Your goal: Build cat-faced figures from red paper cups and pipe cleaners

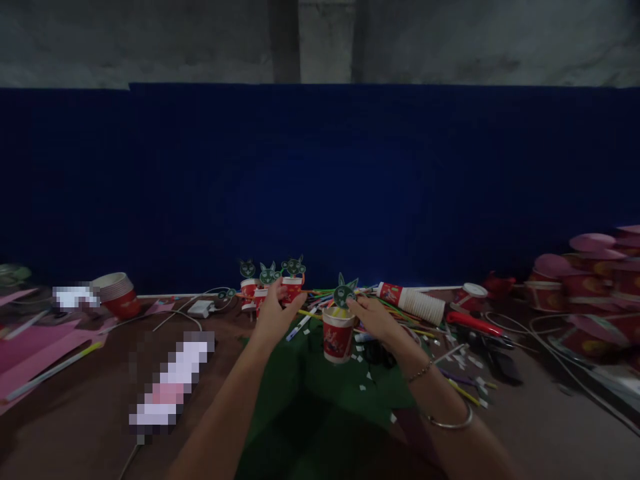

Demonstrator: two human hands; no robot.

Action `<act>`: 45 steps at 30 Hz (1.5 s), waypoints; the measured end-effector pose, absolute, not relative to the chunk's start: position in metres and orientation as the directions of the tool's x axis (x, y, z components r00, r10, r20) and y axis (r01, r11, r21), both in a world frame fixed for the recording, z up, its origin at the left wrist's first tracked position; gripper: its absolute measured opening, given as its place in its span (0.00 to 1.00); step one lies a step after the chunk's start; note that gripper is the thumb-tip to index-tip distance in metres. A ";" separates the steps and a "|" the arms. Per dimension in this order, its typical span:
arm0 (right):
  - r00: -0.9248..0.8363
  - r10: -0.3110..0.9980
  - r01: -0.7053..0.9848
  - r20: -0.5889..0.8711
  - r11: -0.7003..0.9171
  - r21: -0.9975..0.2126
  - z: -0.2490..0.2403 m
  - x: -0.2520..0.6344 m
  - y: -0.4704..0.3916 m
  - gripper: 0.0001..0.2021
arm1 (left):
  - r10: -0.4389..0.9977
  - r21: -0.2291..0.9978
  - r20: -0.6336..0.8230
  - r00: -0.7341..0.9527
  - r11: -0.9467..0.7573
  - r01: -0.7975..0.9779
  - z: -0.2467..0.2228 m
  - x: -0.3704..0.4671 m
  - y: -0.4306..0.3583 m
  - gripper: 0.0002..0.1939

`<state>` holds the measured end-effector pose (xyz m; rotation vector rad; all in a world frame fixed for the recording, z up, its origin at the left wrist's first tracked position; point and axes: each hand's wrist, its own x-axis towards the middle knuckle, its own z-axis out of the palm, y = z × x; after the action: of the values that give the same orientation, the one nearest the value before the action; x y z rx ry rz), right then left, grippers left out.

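Observation:
A red and white paper cup (337,341) stands upright on the green sheet in front of me. Above its rim is a dark green paper animal head (343,293) with pointed ears. My right hand (373,315) pinches the edge of that head, its fingers closed. Reaching forward on the left, my left hand (275,312) has its thumb and fingers apart. It is nearest to a group of similar decorated cups, among them a red cup (292,291) with a paper head (294,268); my fingers hide part of this group.
Coloured pipe cleaners and pens lie behind the cup, beside a toppled cup stack (413,301). White scraps, a red-handled tool (475,323) and cables lie right. Left are a charger (201,307), another cup stack (117,295) and pink paper (37,350). A blue partition (320,187) stands behind.

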<state>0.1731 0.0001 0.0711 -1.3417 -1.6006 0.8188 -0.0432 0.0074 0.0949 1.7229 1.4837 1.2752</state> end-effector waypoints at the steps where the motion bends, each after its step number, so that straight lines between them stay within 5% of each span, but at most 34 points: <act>1: -0.023 0.978 0.392 0.210 0.202 -0.898 0.071 0.175 0.001 0.19 | 0.976 0.896 0.219 0.010 -0.205 0.394 0.096 -0.045 0.007 0.32; 4: -0.014 0.975 0.367 0.221 0.210 -0.906 0.071 0.175 0.001 0.20 | 0.980 0.967 0.026 0.195 -0.074 0.244 0.096 -0.044 0.007 0.23; 8: -0.145 0.974 0.361 0.172 0.214 -0.908 0.079 0.171 -0.008 0.20 | 0.972 0.983 0.087 0.217 -0.119 0.143 0.092 -0.037 0.007 0.12; 18: -0.356 0.922 0.465 0.155 0.319 -0.826 0.085 0.166 -0.015 0.17 | 0.829 0.704 0.276 0.487 -0.520 0.484 0.097 -0.030 -0.002 0.12; 24: -0.404 0.900 0.547 0.163 0.380 -0.745 0.077 0.168 -0.009 0.16 | 0.812 0.690 0.216 0.543 -0.520 0.504 0.102 -0.028 -0.013 0.09; 30: -0.488 0.845 0.598 0.221 0.507 -0.620 0.080 0.165 -0.014 0.15 | 0.819 0.629 0.249 0.517 -0.543 0.557 0.095 -0.023 -0.009 0.19; 36: -0.548 0.804 0.614 0.231 0.574 -0.541 0.088 0.161 -0.023 0.14 | 0.826 0.692 0.232 0.513 -0.511 0.510 0.091 -0.025 -0.003 0.20; 45: -0.546 0.826 0.548 0.143 0.481 -0.685 0.089 0.165 -0.021 0.19 | 0.823 0.801 0.152 0.547 -0.427 0.419 0.089 -0.027 -0.001 0.21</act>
<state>0.1652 -0.0212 0.0889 -1.1381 -2.2719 0.8120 -0.0272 -0.0010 0.0885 2.0512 0.9984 0.7046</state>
